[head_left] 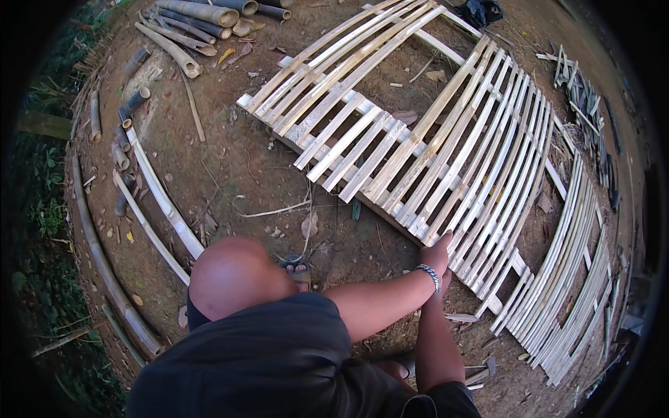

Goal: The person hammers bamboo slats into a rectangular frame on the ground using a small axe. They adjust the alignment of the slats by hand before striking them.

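Observation:
A large mat of pale split bamboo slats (418, 139) lies on the bare earth, woven over cross strips. My left hand (439, 252), with a metal bracelet at the wrist, rests on the near edge of the mat, fingers stretched out along a slat end. My right forearm (439, 341) rises from the lower edge and meets the left wrist. The right hand itself is hidden under that wrist, so I cannot tell what it holds. My head and dark shirt fill the lower middle.
Round bamboo poles (195, 14) are stacked at the top left. Long split strips (164, 202) and short cut pieces lie along the left. More loose slats (592, 118) lie at the far right. A sandalled foot (298, 268) is beside my head, and vegetation borders the left.

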